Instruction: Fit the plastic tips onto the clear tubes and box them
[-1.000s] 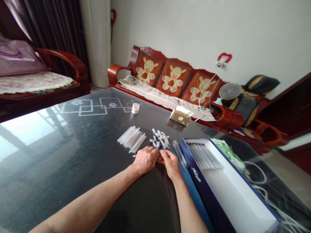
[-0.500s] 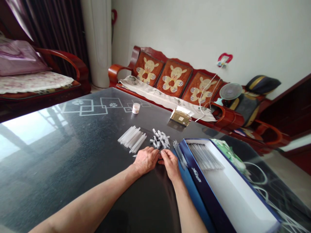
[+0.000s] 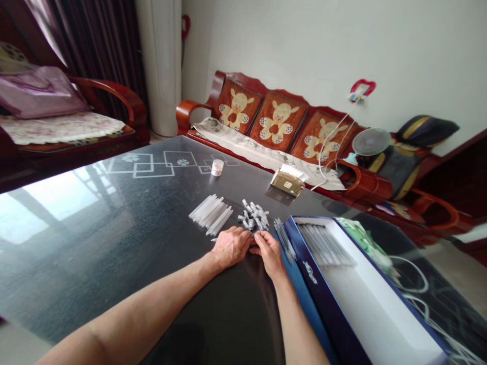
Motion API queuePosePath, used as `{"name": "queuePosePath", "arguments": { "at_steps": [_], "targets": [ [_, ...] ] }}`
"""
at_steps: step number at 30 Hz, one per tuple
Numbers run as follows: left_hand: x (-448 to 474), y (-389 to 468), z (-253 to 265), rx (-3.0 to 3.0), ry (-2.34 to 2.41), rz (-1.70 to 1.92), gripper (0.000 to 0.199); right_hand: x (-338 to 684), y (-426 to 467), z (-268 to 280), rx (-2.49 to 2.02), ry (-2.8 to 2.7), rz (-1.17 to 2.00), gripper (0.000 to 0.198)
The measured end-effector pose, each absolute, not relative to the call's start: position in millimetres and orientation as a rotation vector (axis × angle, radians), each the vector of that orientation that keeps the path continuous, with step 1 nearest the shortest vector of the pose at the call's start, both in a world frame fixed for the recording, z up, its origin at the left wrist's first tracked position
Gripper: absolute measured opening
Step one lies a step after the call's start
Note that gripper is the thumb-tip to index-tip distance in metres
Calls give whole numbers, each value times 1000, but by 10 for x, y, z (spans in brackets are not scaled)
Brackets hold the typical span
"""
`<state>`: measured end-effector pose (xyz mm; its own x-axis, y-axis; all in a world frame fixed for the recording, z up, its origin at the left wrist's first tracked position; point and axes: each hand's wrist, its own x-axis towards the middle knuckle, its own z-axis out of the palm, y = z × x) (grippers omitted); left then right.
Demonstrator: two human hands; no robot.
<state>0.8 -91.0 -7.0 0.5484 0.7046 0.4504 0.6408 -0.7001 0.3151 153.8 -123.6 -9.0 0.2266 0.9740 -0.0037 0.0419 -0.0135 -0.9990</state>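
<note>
My left hand [image 3: 233, 247] is closed around a pen [image 3: 214, 240], whose pale pointed end sticks out on the left side. Against it my right hand [image 3: 269, 252] is pinched, thumb and finger together at the pen's other end; my fingers mostly hide that spot. Just beyond the left hand lies a row of whitish translucent pen barrels [image 3: 211, 214]. Past both hands is a loose heap of small clear and black pen caps [image 3: 254, 215]. Thin pen refills [image 3: 284, 240] lie bundled to the right of my right hand, beside the box.
A long blue box [image 3: 384, 309] with a white inside holds a row of clear pens [image 3: 327, 245]. On the dark glossy table [image 3: 125, 253] stand a small white jar [image 3: 217, 168] and a tissue box [image 3: 287, 181]. A green packet [image 3: 365, 243] and white cords lie right of the box.
The whole view has shifted a little, moving the furniture and box rightward in the picture. Both hands stay together at nearly the same place, fingers still closed.
</note>
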Motion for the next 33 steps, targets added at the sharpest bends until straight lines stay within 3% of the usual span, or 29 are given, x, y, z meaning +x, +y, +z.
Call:
{"name": "queuePosePath", "arguments": {
  "at_steps": [7, 14, 33],
  "targets": [
    [12, -920, -83, 2677, 1142, 890, 29, 1524, -1212, -102, -1442, -1061, 977, 44],
    [10, -907, -68, 2683, 1150, 890, 30, 1535, -1227, -70, -1339, -1046, 1065, 34],
    [13, -911, -77, 2671, 1138, 871, 29, 1531, -1209, -80, -1445, -1085, 1012, 38]
  ]
}}
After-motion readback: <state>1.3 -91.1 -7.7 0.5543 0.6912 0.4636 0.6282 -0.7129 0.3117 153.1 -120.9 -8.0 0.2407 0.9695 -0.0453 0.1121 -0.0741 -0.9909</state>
